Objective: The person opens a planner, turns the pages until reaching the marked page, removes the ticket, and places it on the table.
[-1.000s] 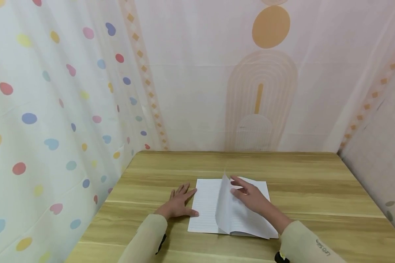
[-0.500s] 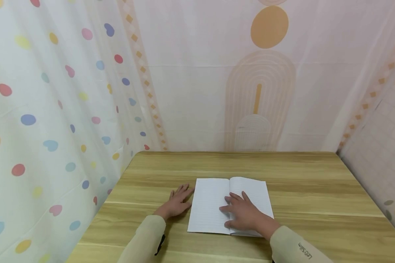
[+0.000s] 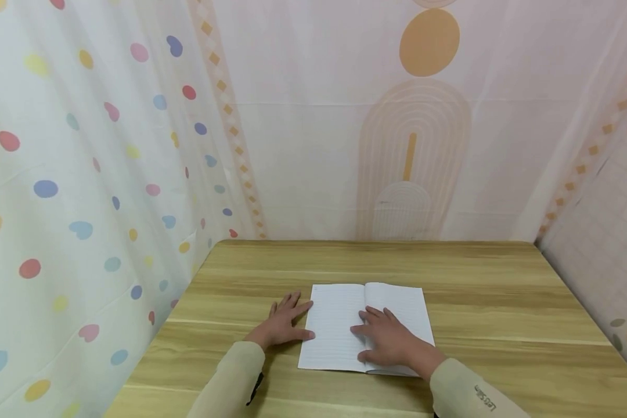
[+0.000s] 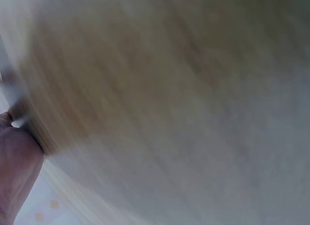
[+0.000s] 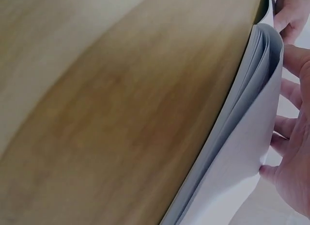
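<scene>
The notebook (image 3: 331, 334) is lying wide open on the counter (image 3: 501, 319), well in from the counter's far edge, spine pointing toward it. White pages, faint ruled lines on the left one, right side kinda bowing up.

Surface (image 3: 480, 278): yellow-brown wood grain, rounded far corners. Behind it: pale back drape (image 3: 303, 145) with beige arch print (image 3: 414, 159), orange disc (image 3: 429, 42). Left of it: white dotted drape (image 3: 104, 174). Right of it: grid-patterned drape (image 3: 613, 232). Light soft, fairly even.
</scene>
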A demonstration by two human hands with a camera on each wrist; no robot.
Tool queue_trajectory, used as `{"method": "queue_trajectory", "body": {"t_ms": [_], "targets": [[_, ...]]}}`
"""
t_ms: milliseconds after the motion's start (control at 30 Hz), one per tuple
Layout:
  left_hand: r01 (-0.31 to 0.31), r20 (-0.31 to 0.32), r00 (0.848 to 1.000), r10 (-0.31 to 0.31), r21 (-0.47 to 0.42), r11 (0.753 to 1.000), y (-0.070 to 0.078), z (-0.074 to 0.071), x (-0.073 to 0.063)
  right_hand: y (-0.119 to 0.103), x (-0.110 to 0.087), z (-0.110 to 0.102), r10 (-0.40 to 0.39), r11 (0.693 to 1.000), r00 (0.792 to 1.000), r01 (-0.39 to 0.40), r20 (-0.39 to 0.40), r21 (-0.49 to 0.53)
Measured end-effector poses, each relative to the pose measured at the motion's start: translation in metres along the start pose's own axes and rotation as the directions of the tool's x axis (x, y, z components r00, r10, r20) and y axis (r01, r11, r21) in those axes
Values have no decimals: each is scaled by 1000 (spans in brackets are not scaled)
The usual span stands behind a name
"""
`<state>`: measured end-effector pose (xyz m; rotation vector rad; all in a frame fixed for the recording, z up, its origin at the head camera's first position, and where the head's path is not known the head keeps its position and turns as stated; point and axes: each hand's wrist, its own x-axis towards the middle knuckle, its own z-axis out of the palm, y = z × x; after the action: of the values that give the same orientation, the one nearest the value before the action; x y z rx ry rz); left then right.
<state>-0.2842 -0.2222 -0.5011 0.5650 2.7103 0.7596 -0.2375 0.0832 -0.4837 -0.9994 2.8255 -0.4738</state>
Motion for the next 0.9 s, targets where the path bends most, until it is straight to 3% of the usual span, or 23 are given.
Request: {"method": "queue_trajectory", "body": {"t_ms": [267,433,567,733,900], "targets": [[0,-2,1000,0,18,1000,0,1,1,19,-9,-4,25,998,997,-21,-69,59],[1,-1,1000,-1,25,1000,-1,2,1,38,-16,-8,124,991,990,-120,-71,53],[3,0,1000,-3,19,1000,2,1,0,61,-20,-11,240,971,967,-238,-86,25],[3,4,1000,-3,8,1000,3,0,-1,87,-25,-15,380,925,920,-380,-96,18],[8,2,1000,-8,11,1000,3,1,-1,100,-28,-19,412,911,907,-409,-85,48]]}}
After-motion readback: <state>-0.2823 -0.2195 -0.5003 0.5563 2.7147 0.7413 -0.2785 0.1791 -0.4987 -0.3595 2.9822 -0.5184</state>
